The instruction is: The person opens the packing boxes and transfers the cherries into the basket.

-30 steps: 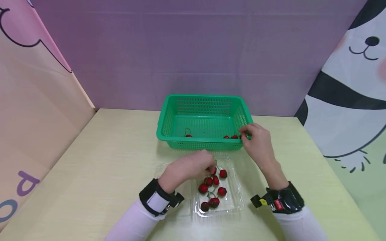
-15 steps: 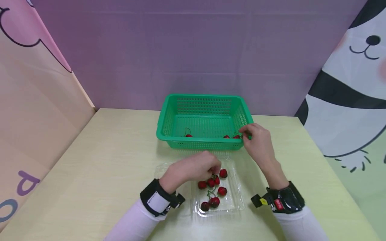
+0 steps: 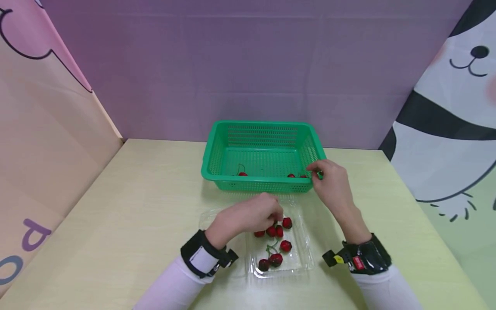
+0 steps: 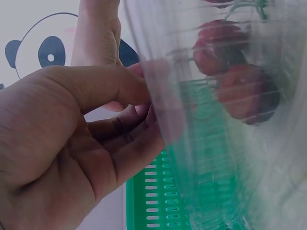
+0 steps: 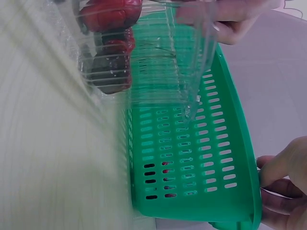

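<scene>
From the head, can see a green basket (image 3: 255,186) on a pale desk (image 3: 162,193), with a few red cherries (image 3: 291,175) inside near its front wall and, just before the basket, a clear plastic tray (image 3: 295,261) bearing more cherries (image 3: 286,246). Find the left hand (image 3: 249,214) over the tray, in front of the basket, with fingers bent down at the cherries; cannot tell any grip from here. Find the right hand (image 3: 332,181) at the basket's front right corner, with thumb and fingers bent; cannot tell a grip on the rim from a hold on a cherry just inside. From the left wrist, see bent thumb and fingers partly behind the tray's clear wall, near the basket; cannot make out anything held. From the right wrist, see bent fingers at the basket's rim, partly hidden, and red through the basket's slots.
</scene>
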`<state>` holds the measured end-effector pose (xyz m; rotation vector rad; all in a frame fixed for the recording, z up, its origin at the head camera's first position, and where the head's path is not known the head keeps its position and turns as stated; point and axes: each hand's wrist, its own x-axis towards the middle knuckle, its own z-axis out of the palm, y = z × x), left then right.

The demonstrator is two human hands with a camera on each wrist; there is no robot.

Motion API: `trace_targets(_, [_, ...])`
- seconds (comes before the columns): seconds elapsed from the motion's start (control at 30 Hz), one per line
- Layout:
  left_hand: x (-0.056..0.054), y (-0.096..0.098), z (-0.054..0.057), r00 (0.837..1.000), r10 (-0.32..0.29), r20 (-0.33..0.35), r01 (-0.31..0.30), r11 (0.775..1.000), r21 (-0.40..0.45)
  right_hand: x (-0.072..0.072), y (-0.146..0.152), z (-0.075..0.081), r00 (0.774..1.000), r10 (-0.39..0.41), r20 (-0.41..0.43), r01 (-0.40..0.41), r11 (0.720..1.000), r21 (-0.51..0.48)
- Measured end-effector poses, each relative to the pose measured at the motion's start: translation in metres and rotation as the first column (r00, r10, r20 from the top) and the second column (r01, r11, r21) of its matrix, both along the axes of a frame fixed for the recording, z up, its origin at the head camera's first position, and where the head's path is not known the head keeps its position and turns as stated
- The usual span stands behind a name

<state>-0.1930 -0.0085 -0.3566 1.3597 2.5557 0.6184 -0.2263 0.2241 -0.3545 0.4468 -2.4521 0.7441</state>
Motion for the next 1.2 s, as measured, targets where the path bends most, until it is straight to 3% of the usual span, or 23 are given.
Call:
trace_targets(0.33, [0.0017, -0.0005, 0.0014, 0.999, 0.047, -0.014, -0.047, 0.999, 0.028, 0.0011, 0.0002, 0.0010, 1.000, -0.005, -0.015, 0.005, 1.000, 0.005])
trace_targets(0.57, [0.0011, -0.0002, 0.0006, 0.998, 0.040, -0.044, -0.039, 0.999, 0.031, 0.0018, -0.0007, 0.0017, 1.000, 0.000, -0.028, 0.000, 1.000, 0.006])
trace_targets(1.2, [-0.0008, -0.0008, 0.0045, 0.998, 0.055, -0.036, -0.054, 0.998, 0.037, 0.0043, -0.0003, 0.0041, 0.999, 0.026, -0.042, -0.025, 1.000, 0.006])
